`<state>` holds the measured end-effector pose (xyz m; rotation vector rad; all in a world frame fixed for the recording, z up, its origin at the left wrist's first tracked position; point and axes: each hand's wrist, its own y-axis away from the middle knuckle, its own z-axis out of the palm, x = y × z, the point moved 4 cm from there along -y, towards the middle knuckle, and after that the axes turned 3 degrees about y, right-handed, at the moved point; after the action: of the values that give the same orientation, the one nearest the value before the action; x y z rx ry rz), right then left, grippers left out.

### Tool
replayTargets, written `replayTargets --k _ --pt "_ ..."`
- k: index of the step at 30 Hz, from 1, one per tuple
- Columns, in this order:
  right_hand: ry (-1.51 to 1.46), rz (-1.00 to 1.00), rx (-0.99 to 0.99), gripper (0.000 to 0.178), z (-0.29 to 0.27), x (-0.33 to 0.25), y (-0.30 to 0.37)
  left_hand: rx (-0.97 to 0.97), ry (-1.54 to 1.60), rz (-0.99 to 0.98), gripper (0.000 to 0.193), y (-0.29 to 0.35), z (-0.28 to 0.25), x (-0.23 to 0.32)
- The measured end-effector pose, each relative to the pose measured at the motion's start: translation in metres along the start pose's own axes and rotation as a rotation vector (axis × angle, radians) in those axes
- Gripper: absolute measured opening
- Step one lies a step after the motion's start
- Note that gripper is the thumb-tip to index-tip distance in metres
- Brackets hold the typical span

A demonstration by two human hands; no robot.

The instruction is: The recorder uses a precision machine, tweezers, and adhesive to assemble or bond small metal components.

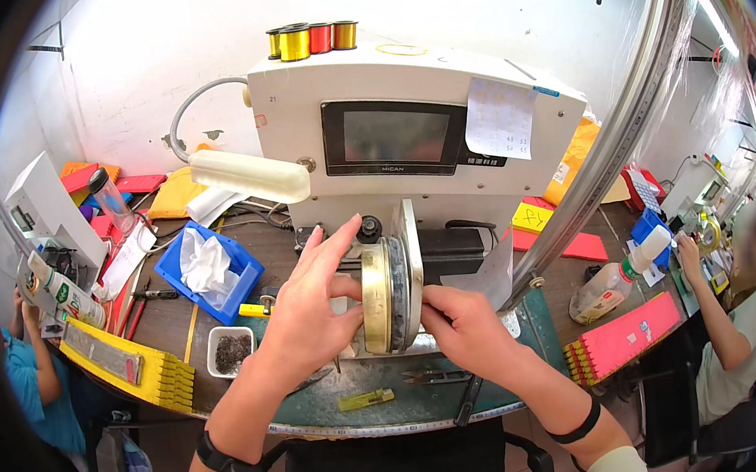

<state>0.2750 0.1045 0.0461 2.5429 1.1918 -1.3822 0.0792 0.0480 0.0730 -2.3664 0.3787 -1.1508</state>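
Note:
A round brass-coloured wheel (pixel 377 298) stands on edge at the front of the white machine (pixel 290 127). Behind its pale rim is a darker ring, backed by an upright metal plate (pixel 413 278). My left hand (pixel 308 308) is at the wheel's left face, with fingers spread and the thumb and one finger at its surface. On the other side, my right hand (pixel 469 326) has its fingers curled and pinched together by the plate's edge. What lies between those fingertips is hidden. A black knob (pixel 368 228) sits just above the wheel.
On the green mat lie a yellow-green cutter (pixel 366 399) and dark-handled tools (pixel 468 399). A white dish (pixel 230 351) of dark bits and a blue bin (pixel 212 271) with tissue stand left. Wire spools (pixel 295 43) top the machine. At right stands a bottle (pixel 612 280); people sit on both sides.

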Motion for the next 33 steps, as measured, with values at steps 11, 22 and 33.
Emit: replayTargets --k 11,22,33 --pt "-0.371 0.317 -0.024 0.021 -0.014 0.005 0.034 -0.053 0.016 -0.051 0.091 -0.001 -0.004 -0.001" --pt "-0.618 0.459 -0.051 0.029 -0.042 -0.007 0.083 0.153 -0.436 0.119 0.066 0.016 -0.031 0.033" --pt "-0.92 0.472 -0.25 0.029 -0.025 -0.031 0.107 -0.176 0.33 -0.026 0.069 0.067 0.037 0.095"
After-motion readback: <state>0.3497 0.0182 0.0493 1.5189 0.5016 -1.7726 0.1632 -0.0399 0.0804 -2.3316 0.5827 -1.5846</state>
